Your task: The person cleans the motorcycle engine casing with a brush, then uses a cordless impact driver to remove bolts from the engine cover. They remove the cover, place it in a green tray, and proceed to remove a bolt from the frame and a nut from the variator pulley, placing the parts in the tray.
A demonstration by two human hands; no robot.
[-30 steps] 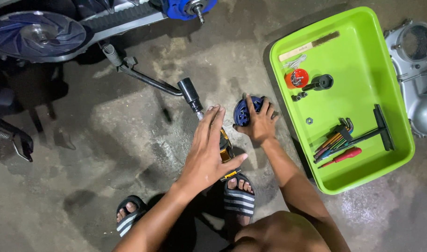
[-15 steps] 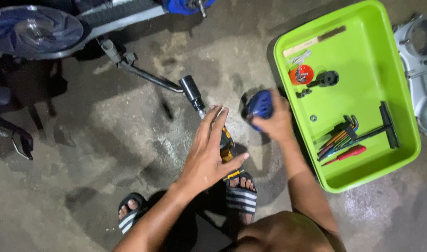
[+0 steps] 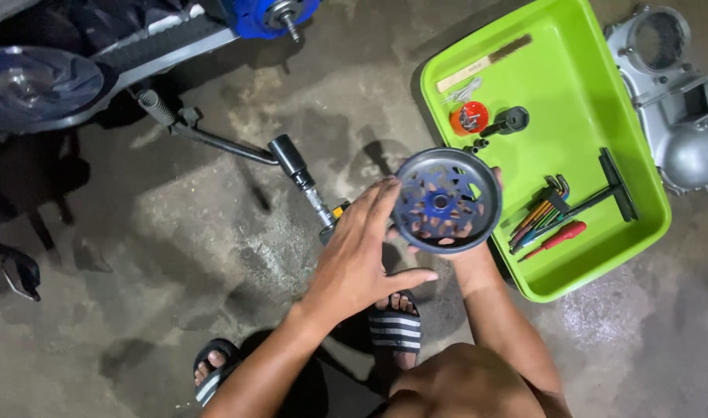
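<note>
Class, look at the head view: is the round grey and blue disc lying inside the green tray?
No, the right hand holds the disc up, beside the green tray.

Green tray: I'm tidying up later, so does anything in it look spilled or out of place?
Nothing stands out. In the green tray the hex keys, red screwdriver, T-handle tool and red cap lie loose but contained.
</note>
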